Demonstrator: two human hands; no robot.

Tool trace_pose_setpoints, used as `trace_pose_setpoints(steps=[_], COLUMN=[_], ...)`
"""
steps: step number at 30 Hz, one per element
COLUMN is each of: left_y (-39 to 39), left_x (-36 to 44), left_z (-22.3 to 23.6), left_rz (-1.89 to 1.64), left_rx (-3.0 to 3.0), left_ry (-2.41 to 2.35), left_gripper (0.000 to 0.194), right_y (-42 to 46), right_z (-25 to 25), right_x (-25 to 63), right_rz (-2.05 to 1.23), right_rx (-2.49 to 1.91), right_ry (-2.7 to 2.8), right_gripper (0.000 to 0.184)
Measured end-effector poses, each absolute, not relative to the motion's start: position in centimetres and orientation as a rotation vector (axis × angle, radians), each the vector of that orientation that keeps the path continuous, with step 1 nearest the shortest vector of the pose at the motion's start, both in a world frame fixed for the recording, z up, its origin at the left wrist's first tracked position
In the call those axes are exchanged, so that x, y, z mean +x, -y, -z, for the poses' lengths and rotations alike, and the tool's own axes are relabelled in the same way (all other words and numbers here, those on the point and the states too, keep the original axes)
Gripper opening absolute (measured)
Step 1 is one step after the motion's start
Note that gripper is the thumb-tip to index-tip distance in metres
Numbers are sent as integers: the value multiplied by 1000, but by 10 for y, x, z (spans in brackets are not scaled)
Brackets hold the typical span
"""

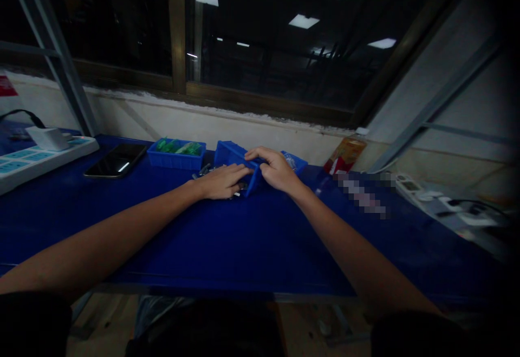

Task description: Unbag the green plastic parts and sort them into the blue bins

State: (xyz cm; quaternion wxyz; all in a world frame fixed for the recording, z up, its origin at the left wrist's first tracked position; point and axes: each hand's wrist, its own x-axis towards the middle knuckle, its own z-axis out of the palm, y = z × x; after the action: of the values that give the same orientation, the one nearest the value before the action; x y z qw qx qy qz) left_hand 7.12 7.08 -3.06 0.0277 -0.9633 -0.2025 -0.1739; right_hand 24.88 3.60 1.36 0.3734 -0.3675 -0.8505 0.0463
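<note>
R hand [273, 169] gripping tilted blue bin [232, 154] by its wall, near bench's [252, 243] far edge. L hand [222, 182] palm-down at bin's mouth, over small parts [204, 170]; can't tell if fingers hold any. Bin w/ green pcs [179, 148] just L of mine, phone [116, 160] further L, also toward far edge.
</note>
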Motion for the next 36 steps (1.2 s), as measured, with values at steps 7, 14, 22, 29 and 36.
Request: trace_pose_setpoints(steps=[7,14,22,29,36], left_y=[-66,-67,-63,-60,-60], left_x=[75,75,72,73,76], left_z=[29,30,29,27,27], left_rz=[491,460,321,379,409], left_rx=[-2962,-2985,-3063,-3043,-2942], left_ry=[585,664,631,644,571], left_gripper=[24,30,37,40,42], right_y=[-37,-36,-35,-27,-29], right_z=[-11,-11,-8,0,14], right_x=[252,249,249,240,228], right_rz=[-131,-83,-145,-111,186], right_rx=[-962,-970,-875,-836,-942], right_ry=[2153,2142,2164,2129,2054], right_gripper=[42,42,37,18,19])
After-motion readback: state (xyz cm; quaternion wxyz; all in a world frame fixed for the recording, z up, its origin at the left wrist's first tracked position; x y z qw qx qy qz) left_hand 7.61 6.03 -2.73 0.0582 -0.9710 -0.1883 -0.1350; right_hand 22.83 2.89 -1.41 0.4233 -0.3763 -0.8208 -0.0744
